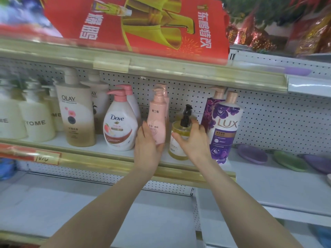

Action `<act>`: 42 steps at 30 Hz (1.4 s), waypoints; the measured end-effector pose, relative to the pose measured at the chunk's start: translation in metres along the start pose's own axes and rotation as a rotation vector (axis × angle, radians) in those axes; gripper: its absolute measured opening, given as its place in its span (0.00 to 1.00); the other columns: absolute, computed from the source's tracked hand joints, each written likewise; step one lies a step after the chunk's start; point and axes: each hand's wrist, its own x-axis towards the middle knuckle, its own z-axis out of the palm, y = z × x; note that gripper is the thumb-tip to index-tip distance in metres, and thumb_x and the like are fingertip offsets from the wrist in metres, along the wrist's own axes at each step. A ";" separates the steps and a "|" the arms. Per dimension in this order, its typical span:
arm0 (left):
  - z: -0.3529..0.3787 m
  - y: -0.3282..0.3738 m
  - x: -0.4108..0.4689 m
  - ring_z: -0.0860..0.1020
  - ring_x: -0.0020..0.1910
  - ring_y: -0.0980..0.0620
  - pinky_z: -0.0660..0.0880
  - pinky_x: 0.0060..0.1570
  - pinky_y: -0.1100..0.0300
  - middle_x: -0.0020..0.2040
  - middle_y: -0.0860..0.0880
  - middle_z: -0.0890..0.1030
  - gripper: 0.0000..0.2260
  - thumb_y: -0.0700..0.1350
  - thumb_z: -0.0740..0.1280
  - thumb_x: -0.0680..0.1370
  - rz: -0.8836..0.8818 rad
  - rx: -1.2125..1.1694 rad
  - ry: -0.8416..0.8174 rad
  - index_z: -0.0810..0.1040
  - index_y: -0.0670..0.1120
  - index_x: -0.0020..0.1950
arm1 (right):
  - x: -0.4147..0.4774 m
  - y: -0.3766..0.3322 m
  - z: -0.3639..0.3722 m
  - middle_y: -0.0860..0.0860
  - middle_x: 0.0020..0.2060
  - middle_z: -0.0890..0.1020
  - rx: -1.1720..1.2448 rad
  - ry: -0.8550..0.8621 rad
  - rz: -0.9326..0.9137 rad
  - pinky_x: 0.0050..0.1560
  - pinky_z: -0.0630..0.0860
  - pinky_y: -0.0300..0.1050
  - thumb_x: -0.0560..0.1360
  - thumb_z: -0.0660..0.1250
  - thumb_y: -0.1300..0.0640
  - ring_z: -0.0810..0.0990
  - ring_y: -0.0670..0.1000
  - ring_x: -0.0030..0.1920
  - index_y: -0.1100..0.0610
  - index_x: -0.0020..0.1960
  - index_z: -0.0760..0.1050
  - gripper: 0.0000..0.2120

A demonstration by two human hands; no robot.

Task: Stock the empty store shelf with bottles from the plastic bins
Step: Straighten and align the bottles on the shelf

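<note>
On the middle shelf [111, 158] my left hand [146, 145] grips the base of a pink pump bottle [157, 115], which stands tilted slightly between a white Dove bottle [119, 126] and a squat yellow bottle with a black pump [179, 140]. My right hand [193, 140] wraps the yellow bottle's right side. A purple LUX bottle [224, 129] stands just right of that hand, with a second purple bottle [209, 108] behind it. A second pink bottle hides behind the one I hold. No bins are in view.
Further left stand an OLAY bottle [77, 111] and several cream pump bottles [36, 120]. A red cardboard sign [143, 24] overhangs the upper shelf. Purple and green dishes [252, 153] lie on the adjoining right-hand shelf. A bare white shelf [89, 203] lies below.
</note>
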 end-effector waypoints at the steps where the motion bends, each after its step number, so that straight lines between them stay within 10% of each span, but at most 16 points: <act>1: 0.000 0.000 0.000 0.69 0.66 0.40 0.71 0.62 0.49 0.68 0.39 0.68 0.42 0.47 0.75 0.71 -0.006 0.012 0.008 0.54 0.37 0.76 | 0.000 0.000 0.000 0.60 0.56 0.76 -0.009 0.008 -0.002 0.55 0.74 0.50 0.71 0.69 0.38 0.77 0.61 0.56 0.56 0.72 0.62 0.37; 18: -0.050 -0.051 -0.007 0.65 0.70 0.38 0.67 0.67 0.43 0.71 0.39 0.61 0.36 0.43 0.73 0.72 0.112 0.000 0.162 0.58 0.40 0.75 | -0.022 -0.043 0.004 0.63 0.65 0.71 -0.045 0.311 -0.393 0.66 0.68 0.55 0.76 0.67 0.56 0.69 0.62 0.65 0.64 0.72 0.62 0.28; 27: -0.064 -0.087 0.028 0.62 0.70 0.36 0.62 0.69 0.48 0.74 0.37 0.56 0.56 0.53 0.79 0.64 -0.057 -0.029 0.003 0.44 0.37 0.77 | 0.007 -0.094 0.041 0.60 0.58 0.76 0.090 0.180 -0.089 0.45 0.72 0.46 0.71 0.72 0.43 0.77 0.61 0.56 0.60 0.73 0.57 0.40; 42: -0.083 -0.105 0.028 0.64 0.68 0.36 0.63 0.68 0.49 0.73 0.35 0.59 0.50 0.52 0.76 0.69 0.082 -0.021 -0.090 0.48 0.36 0.77 | 0.002 -0.093 0.043 0.63 0.52 0.78 -0.106 0.164 -0.101 0.45 0.73 0.51 0.74 0.70 0.49 0.78 0.63 0.50 0.65 0.70 0.62 0.33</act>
